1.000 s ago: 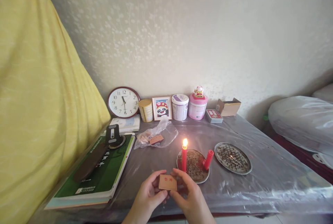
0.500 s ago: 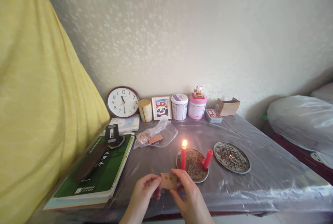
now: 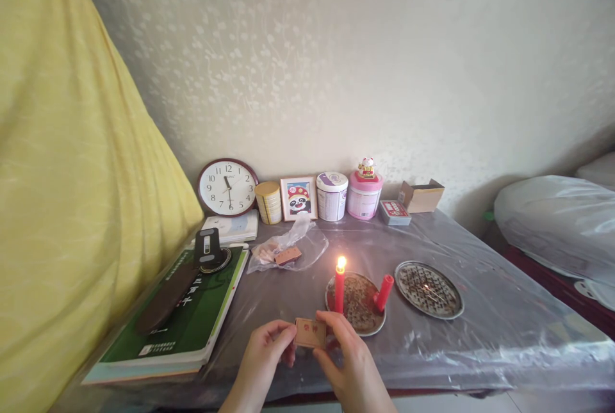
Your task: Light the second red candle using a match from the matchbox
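Currently holding matchbox [image 3: 310,333] over desk [image 3: 288,298], near lit candle [image 3: 339,294]. Pinching right end between fingers of right hand [image 3: 350,354]; touching left end with left hand [image 3: 266,354], cannot tell whether gripping. Seemingly working at left end; next, calls for steady hold.

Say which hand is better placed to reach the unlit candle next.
Right, most likely: the right hand is nearer the unlit candle, though its fingers hold the matchbox; the left hand is farther off.
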`<state>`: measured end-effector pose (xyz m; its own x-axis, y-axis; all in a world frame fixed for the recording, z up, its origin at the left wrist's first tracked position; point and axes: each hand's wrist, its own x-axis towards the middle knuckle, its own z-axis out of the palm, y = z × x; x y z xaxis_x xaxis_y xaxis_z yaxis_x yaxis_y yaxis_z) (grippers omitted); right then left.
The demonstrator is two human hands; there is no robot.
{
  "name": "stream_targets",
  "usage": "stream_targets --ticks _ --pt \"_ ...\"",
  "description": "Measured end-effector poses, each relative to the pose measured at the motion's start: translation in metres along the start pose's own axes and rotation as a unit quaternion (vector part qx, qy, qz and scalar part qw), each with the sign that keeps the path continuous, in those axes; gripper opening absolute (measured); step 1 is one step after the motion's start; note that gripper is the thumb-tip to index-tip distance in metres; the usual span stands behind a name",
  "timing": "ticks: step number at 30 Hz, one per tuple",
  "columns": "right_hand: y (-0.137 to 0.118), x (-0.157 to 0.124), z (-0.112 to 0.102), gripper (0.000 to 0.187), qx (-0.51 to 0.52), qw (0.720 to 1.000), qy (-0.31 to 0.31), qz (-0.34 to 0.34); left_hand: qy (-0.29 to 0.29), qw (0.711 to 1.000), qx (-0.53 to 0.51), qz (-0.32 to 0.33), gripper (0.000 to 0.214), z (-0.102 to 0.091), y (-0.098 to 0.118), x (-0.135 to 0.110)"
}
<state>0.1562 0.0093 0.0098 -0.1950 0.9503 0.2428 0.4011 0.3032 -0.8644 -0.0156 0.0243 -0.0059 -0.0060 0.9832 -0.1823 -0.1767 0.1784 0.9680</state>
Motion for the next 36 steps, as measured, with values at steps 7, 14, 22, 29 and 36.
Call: stream_targets --ticks 7,14,22,29,36 --pt "-0.002 0.0 -0.003 0.054 -0.004 0.999 -0.033 0.001 -0.026 0.999 0.043 0.019 0.031 0.001 0.006 -0.005" --pt "-0.002 0.001 -0.003 0.046 -0.035 0.998 -0.055 0.01 -0.024 0.996 0.08 0.026 0.029 0.005 0.014 -0.009" --pt "-0.007 0.002 -0.009 0.044 -0.052 0.997 -0.06 0.026 0.011 0.997 0.078 0.022 0.03 0.003 0.017 -0.006" --pt "-0.006 0.002 -0.013 0.045 -0.053 0.997 -0.059 0.021 0.023 0.999 0.042 0.01 0.029 -0.005 0.006 0.0" --pt "-0.012 0.003 -0.02 0.04 -0.026 0.997 -0.068 0.033 -0.12 0.991 -0.061 0.007 0.062 0.0 0.001 -0.007"
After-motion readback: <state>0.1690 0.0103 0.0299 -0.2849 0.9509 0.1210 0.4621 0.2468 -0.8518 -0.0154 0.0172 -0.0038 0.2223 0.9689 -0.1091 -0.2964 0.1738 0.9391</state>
